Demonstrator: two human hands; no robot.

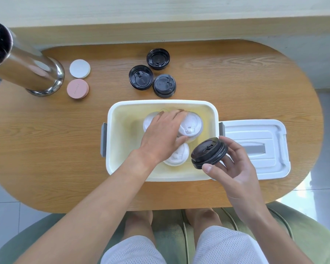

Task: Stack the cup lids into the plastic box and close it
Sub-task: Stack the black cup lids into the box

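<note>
An open white plastic box (pixel 111 130) sits mid-table with white cup lids inside. My left hand (pixel 161 134) reaches into the box, fingers and thumb around a white lid (pixel 191 126); another white lid (pixel 176 156) lies nearer me, and a third (pixel 148 121) shows past my fingers. My right hand (pixel 234 168) holds a small stack of black lids (pixel 209 152) over the box's right front corner. Three black lids lie behind the box: one (pixel 158 58) at the back, one (pixel 140 77) on the left, one (pixel 164 85) on the right. The box's white cover (pixel 255 149) lies to the right.
A tall shiny metal cylinder (pixel 25 63) leans at the far left. Beside it lie a white disc (pixel 79 68) and a pink disc (pixel 77 88). The oval wooden table (pixel 46 149) ends just before my knees and a green chair.
</note>
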